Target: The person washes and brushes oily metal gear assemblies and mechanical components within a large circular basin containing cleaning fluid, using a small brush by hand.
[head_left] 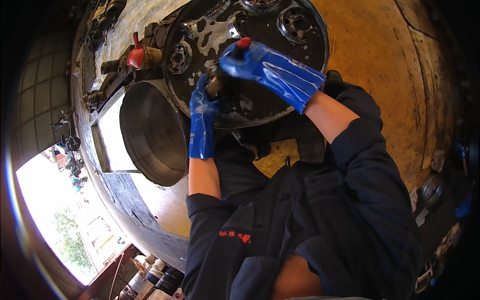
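One metal part (215, 87), dark, over round black tray (270, 102): my left hand (202, 103) is gripping it; my right hand (245, 62) is clutching a red-ended tool (244, 43). Probably weighty, rigid, slippery; best taken around its body.

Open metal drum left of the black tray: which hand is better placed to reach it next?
Probably your left hand: it is nearer the metal drum, though it seems to hold a dark part. Your right hand is farther off, above the black tray, around a red-tipped object.
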Available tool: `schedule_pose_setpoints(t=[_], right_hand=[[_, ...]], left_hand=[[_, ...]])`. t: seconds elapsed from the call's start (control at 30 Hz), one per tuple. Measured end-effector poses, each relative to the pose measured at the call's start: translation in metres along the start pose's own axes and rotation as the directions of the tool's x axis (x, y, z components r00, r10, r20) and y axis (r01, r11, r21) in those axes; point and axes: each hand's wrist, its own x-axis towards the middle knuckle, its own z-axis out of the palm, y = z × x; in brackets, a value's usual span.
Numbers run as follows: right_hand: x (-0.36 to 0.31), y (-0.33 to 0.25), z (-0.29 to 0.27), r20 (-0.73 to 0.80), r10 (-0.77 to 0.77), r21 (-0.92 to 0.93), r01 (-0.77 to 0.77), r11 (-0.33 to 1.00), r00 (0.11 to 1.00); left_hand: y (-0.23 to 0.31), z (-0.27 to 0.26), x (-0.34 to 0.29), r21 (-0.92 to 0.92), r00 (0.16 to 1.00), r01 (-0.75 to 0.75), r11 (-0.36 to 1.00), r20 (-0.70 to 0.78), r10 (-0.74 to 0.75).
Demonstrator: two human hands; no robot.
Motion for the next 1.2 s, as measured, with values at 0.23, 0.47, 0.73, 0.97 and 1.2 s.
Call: schedule_pose_setpoints(t=[0.23,0.47,0.73,0.97,1.2], right_hand=[[-0.026,-0.029,-0.028,0.021,0.025,0.134,-0.028,0.991,0.999],[-0.017,-0.045,-0.012,0.010,-0.236,0.366,0.216,0.905,0.972],[-0.032,-0.017,-0.026,-0.015,0.353,0.265,-0.337,0.903,0.935],[-0.025,0.002,-0.025,0.007,0.419,-0.241,-0.405,0.882,0.908],[0.012,0.057,0.002,-0.090,0.148,0.533,-0.078,0.843,0.985]], left_hand=[[0.037,-0.003,-0.017,-0.096,0.993,0.107,0.990,-0.043,-0.112],[0.019,-0.008,-0.023,-0.050,0.999,0.042,0.998,-0.007,-0.043],[0.082,-0.014,-0.015,0.407,0.994,0.108,0.907,-0.023,-0.108],[0.161,0.003,0.039,0.682,0.898,0.274,0.678,0.070,-0.434],[0.042,-0.018,0.014,0.108,0.986,-0.167,0.980,0.047,0.162]])
